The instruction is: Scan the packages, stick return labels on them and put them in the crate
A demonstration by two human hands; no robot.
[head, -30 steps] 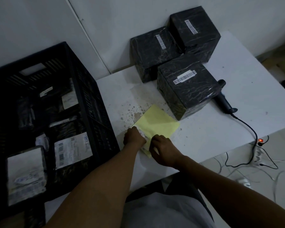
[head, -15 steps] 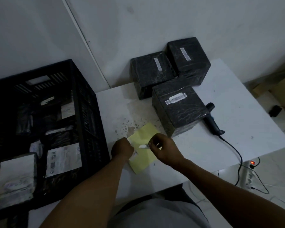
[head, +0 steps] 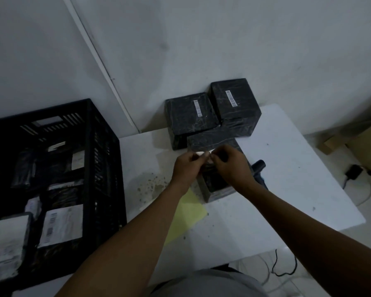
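Both hands have lifted off the yellow backing sheet (head: 186, 213) and now meet over the nearest black package (head: 214, 168), left hand (head: 188, 168) and right hand (head: 229, 166) each pinching an end of a small white label (head: 202, 154) between curled fingertips; blur makes it hard to tell if the label touches the package top yet. That package sits on the white table (head: 298, 179), two more packages (head: 191, 118) behind it by the wall, scanner (head: 258, 168) just to its right, black crate (head: 103, 168) of labelled parcels at left.
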